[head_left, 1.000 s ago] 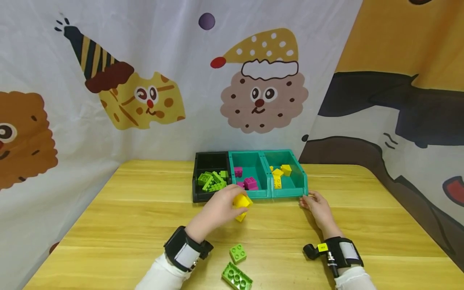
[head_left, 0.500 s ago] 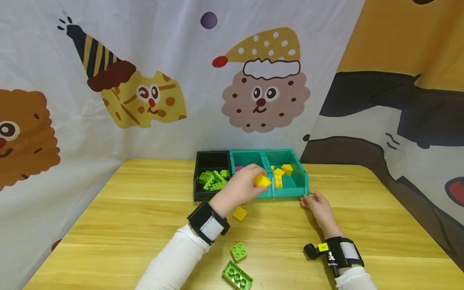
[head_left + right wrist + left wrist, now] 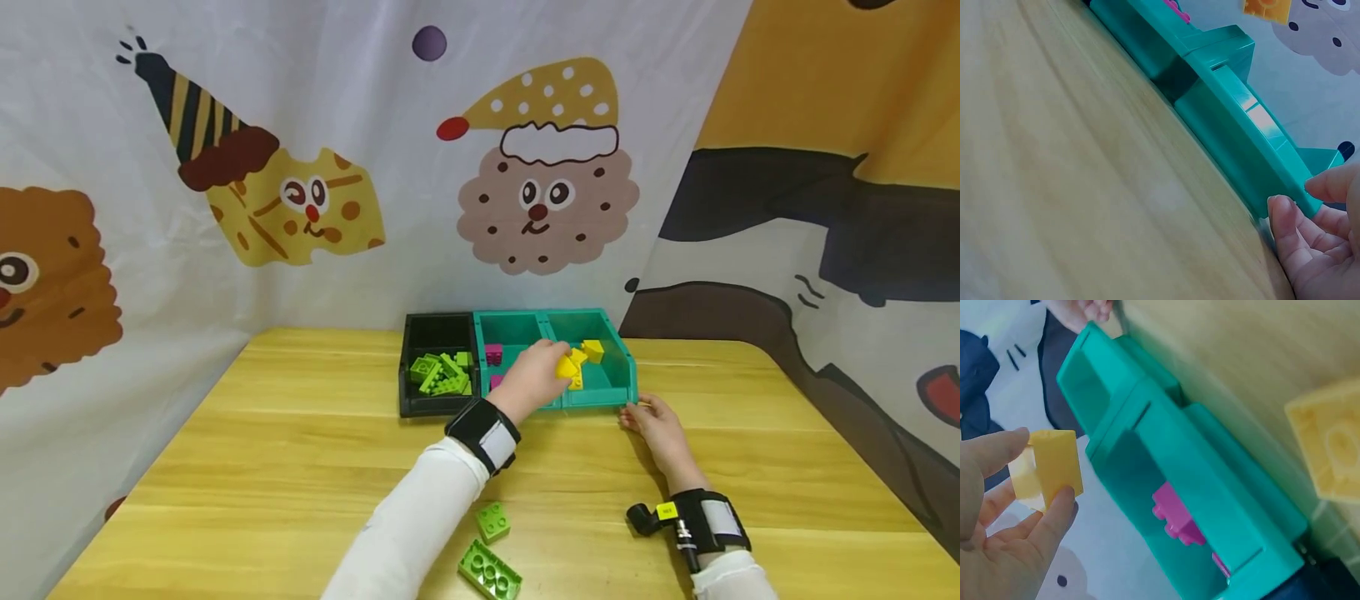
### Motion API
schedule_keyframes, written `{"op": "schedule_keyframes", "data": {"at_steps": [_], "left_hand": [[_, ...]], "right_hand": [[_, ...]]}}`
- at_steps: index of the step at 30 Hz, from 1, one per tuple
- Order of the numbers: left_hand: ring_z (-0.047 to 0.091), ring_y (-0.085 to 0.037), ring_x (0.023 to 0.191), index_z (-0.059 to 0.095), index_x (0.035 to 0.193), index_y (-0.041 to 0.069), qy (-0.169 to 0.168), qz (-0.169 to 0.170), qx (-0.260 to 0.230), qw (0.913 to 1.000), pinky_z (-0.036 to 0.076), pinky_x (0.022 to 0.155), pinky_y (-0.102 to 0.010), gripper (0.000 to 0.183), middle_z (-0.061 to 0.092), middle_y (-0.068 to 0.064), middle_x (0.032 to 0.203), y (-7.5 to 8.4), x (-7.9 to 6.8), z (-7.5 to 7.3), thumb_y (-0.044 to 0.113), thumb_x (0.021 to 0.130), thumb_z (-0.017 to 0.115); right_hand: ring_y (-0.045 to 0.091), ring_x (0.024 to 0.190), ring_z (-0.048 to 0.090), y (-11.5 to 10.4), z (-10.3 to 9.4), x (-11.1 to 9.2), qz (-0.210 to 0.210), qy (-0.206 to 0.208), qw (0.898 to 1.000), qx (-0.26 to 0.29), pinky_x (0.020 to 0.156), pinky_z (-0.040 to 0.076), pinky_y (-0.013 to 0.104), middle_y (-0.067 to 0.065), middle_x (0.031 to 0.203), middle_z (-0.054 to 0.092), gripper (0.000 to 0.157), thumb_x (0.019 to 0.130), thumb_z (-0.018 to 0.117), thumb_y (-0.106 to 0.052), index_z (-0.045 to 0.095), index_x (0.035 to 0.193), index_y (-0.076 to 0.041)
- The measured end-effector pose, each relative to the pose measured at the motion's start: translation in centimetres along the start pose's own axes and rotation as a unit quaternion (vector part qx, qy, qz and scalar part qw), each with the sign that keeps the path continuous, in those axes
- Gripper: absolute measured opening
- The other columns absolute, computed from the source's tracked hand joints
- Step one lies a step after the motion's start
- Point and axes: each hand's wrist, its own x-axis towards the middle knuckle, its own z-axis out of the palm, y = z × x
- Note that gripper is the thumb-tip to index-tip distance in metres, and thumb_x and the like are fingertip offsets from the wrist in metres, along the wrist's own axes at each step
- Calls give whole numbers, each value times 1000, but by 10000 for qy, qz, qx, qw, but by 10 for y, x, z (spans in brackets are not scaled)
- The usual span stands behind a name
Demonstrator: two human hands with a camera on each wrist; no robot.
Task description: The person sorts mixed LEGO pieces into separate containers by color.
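Observation:
My left hand is over the teal bins, pinching a yellow toy brick between thumb and fingertips. Beneath and beside it, the right teal bin holds several yellow bricks. Magenta bricks lie in the middle teal bin, partly hidden by my left hand in the head view. At the row's right front corner, my right hand holds the bin's edge with its fingertips; the right wrist view shows thumb and fingers around that corner.
Several green bricks fill part of the black bin on the left. Two more green bricks, a square one and a longer upturned one, lie near the front. Another yellow brick appears at the left wrist view's right edge.
My left hand has lifted the yellow brick from the table and carried it rightward and away, over the bins. The other yellow brick is now hidden in the head view. My right hand stays put.

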Motion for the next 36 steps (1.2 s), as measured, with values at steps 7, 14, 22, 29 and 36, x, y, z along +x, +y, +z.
{"op": "schedule_keyframes", "data": {"at_steps": [7,14,22,29,36], "left_hand": [[58,-19,106,54,132,12,-107,-84,321,9994,47,93,-25,45,55,-9,125,4,4,14,18,89,66],[56,-19,107,49,137,16,13,-54,624,9980,47,93,-23,47,45,-13,131,10,8,22,8,92,60],[54,-19,109,54,132,20,476,669,2006,9762,49,88,-25,38,53,-8,123,8,7,32,11,95,56],[54,-17,105,60,125,26,509,900,2778,9550,44,84,-28,32,59,-1,115,8,5,38,17,95,58],[55,-15,105,60,123,27,517,780,2987,9497,43,86,-29,32,59,1,116,10,10,45,18,93,60]], "right_hand": [[-3,75,59,0,2,0,36,58,9999,-89,73,49,12,4,94,61,45,100,44,-16,33,135,11],[-3,75,59,-1,1,-2,60,56,9998,-183,73,48,12,5,96,61,46,100,44,-17,33,136,10],[-3,75,59,-3,2,-3,-20,28,10000,-29,73,49,13,2,92,61,46,100,45,-15,32,135,12],[-3,75,59,-3,2,-2,26,43,10000,-54,73,49,12,-1,90,61,45,100,44,-15,33,135,11],[-3,75,59,-2,1,-2,24,25,10000,-41,73,49,13,-2,89,61,44,100,44,-14,34,134,11]]}}
